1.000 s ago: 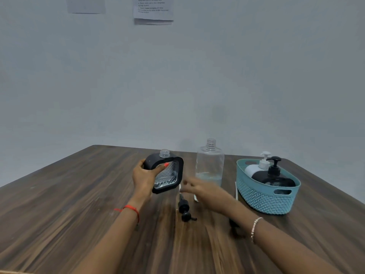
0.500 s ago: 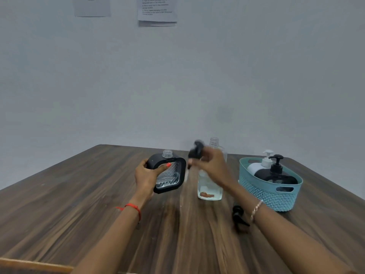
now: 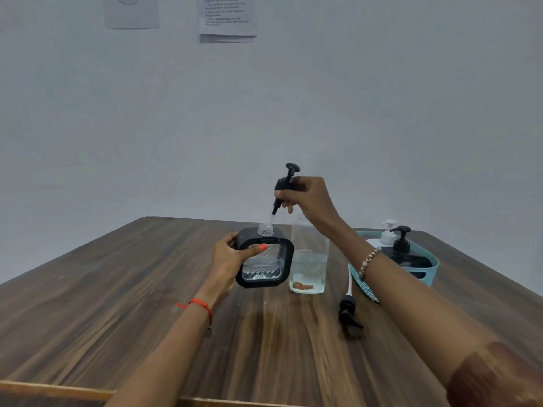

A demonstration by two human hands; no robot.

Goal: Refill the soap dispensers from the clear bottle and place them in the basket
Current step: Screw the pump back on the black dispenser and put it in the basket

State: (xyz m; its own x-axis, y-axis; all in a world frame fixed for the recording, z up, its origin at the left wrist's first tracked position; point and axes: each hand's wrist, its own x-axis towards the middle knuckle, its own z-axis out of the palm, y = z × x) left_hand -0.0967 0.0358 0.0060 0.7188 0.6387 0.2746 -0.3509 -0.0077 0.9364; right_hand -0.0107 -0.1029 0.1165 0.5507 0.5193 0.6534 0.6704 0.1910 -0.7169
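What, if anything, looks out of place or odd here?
Reddish-brown bits sit at the bottom of the clear bottle, odd for soap. A black pump lies on its side on the table beside the basket, unattached.

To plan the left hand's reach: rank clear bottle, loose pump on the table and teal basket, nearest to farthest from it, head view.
1. Clear bottle, just right of the left hand.
2. Loose pump, farther right, nearer the person.
3. Teal basket, far right.
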